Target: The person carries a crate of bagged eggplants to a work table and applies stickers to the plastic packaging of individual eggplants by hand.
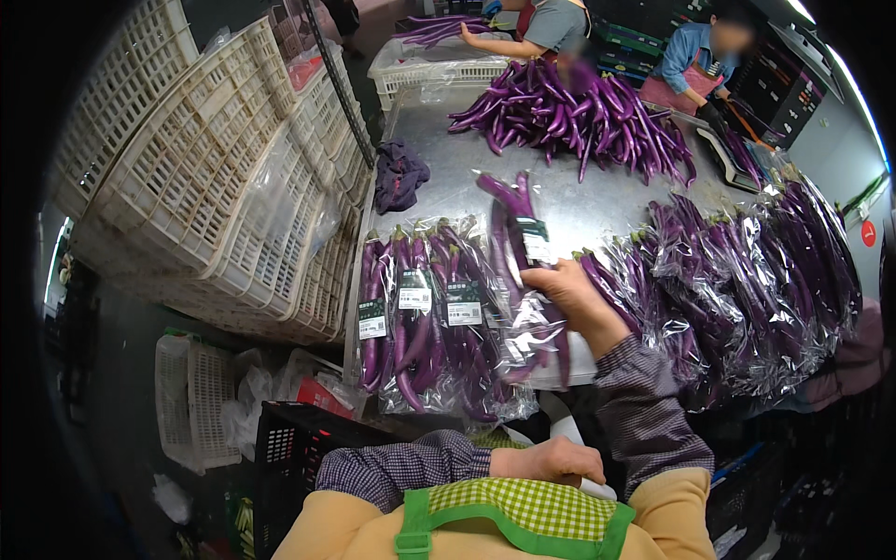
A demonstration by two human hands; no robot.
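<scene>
My right hand (582, 297) grips a clear plastic bag of long purple eggplants (514, 199), which is raised slightly and blurred. A green-and-white label is on that bag. Close to my apron (518, 507), my left hand (549, 462) is closed around a white paper strip (563, 420) that runs above and below the fingers. To the left of the held bag, labelled bags of eggplants (420, 343) lie side by side along the metal table's near edge. On the right, more bagged eggplants (742, 294) are piled up; I see no labels on them.
Loose eggplants (567, 112) are heaped on the far part of the metal table (434, 119), near a dark cloth (400, 175). White plastic crates (203, 147) are stacked at left. Two people (693, 63) work beyond, one by a scale (728, 161). A black crate (280, 448) stands low at left.
</scene>
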